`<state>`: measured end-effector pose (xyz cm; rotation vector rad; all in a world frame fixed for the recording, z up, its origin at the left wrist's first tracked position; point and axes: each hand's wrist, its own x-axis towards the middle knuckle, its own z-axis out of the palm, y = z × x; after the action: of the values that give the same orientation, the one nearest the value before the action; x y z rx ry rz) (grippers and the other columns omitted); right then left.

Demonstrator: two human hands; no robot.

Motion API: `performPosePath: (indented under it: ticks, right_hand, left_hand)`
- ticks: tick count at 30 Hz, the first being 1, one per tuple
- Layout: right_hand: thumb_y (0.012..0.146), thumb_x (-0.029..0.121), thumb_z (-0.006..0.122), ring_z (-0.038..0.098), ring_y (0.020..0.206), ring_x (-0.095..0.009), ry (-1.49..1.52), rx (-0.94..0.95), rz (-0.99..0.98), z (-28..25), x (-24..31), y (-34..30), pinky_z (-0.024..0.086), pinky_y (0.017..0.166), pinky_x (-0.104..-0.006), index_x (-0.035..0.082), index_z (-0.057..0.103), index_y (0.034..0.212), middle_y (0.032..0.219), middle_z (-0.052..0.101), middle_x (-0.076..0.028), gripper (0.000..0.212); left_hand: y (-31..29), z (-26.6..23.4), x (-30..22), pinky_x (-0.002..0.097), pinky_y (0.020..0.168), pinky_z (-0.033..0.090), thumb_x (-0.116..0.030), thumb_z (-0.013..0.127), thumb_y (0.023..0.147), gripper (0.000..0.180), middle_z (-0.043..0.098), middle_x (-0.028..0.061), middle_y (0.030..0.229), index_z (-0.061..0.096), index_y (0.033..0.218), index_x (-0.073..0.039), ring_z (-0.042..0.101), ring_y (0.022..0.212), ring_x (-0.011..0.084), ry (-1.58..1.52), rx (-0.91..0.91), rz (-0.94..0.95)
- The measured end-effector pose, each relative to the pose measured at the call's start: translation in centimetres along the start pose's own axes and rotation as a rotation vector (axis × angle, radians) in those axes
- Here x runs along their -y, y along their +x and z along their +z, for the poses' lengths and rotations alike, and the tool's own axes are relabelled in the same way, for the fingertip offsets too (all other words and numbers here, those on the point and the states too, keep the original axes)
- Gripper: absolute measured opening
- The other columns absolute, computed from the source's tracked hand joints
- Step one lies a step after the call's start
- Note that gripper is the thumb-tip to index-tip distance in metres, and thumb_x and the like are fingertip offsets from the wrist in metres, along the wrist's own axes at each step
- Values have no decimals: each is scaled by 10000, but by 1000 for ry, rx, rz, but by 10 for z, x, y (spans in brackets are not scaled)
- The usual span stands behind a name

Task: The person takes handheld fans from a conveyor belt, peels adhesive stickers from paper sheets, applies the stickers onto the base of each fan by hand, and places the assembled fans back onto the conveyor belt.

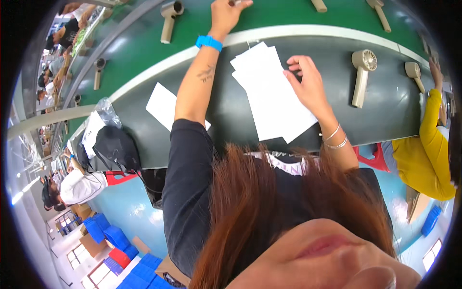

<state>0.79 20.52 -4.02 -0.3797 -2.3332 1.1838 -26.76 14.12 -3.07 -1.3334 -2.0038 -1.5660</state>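
Note:
My left hand (227, 17) reaches over the green conveyor belt at the top edge, its fingers closed around something small and pale. The picture's edge cuts that thing off, so its kind is hidden. Loosely bent, with thumb and fingertips apart, my right hand (309, 85) is at the right side of a fanned stack of white sheets (269, 98) and holds nothing visible. To its right, a beige handheld fan (362, 77) with a round grille lies on the dark worktop (332, 58).
Another white sheet (161, 104) lies under my left forearm. More beige fans rest on the belt (134, 53), one of them (167, 26) left of my hand. A black bag (116, 148) sits at the left. At the right, a person in a yellow top (423, 164) has a fan (413, 71) nearby.

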Motion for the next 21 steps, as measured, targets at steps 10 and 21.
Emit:
performPosePath:
  ticks: [10,21]
  right_hand:
    - [822,47,618,612,749,-181,-27,32,-54,1,9,-4,484,670,-271,4,621,920,891,603,-77,107]
    - [832,92,577,607,820,-257,-376,31,-1,27,-12,32,481,751,-349,20,603,929,880,593,-111,124]
  left_hand:
    - [-72,-60,-70,318,731,497,-114,631,819,346,543,162,1162,539,1145,-42,599,924,289,56,302,-109]
    - [-150,-26,-95,449,1015,297,-385,747,704,697,458,174,1288,486,1234,-16,379,1229,351,291,409,55]
